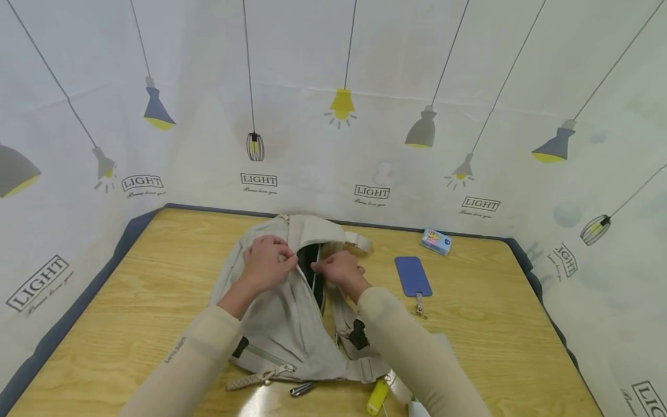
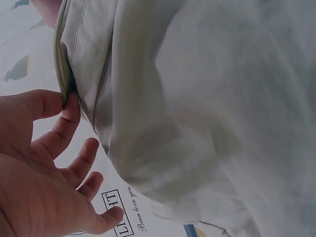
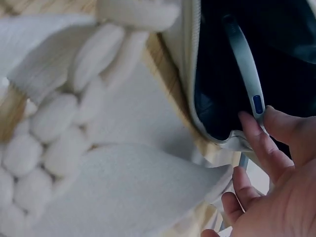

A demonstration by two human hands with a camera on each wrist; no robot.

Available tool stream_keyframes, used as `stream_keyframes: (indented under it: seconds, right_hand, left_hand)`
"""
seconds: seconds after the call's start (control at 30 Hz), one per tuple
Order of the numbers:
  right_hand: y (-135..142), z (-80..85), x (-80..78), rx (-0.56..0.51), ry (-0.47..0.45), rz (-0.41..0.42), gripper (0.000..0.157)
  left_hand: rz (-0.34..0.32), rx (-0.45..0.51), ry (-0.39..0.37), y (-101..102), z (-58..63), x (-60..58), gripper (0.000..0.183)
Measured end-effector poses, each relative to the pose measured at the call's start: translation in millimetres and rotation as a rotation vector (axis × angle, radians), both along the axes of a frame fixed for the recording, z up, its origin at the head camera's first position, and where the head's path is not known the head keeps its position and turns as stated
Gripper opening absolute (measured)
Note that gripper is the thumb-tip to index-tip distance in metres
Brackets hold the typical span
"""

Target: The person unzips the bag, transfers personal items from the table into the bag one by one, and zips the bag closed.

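Observation:
A pale grey-beige bag lies on the table with its zipped mouth spread apart, the dark lining showing inside. My left hand pinches the zipper edge of the opening between thumb and index finger, its other fingers loosely bent. On the other side of the mouth is my right hand. Its thumb and index finger pinch the end of a slim, curved, pale strip with a blue patch, which reaches into the dark interior. The bag's depths are hidden in shadow.
Right of the bag lie a blue card holder with a metal clip and a small light-blue box. Near the front are a yellow object and a small metallic item. A lamp-patterned sheet rises behind the wooden table.

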State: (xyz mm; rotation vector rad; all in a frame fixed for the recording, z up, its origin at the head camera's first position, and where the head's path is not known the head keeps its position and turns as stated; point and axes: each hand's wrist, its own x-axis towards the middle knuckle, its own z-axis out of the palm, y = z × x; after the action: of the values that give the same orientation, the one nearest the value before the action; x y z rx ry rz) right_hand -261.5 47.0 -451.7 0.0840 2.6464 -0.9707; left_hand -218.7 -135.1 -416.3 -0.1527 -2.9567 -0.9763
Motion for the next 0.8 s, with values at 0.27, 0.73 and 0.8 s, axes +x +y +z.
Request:
stream_keyframes:
  seconds: [0.27, 0.73, 0.8]
  right_hand:
    - [-4, -3.8, -4.9, -0.188, -0.001, -0.003, 0.038]
    - [-14, -13.5, -4.0, 0.147, 0.127, 0.135, 0.035]
    - [-14, -14.0, -4.1, 0.181, 0.121, 0.163, 0.032]
  left_hand:
    - [0.002, -0.041, 0.01, 0, -3.6, -0.7, 0.024]
    - [0.011, -0.021, 0.007, -2, -3.7, -0.9, 0.024]
    - [0.012, -0.021, 0.004, -2, -3.4, -0.7, 0.024]
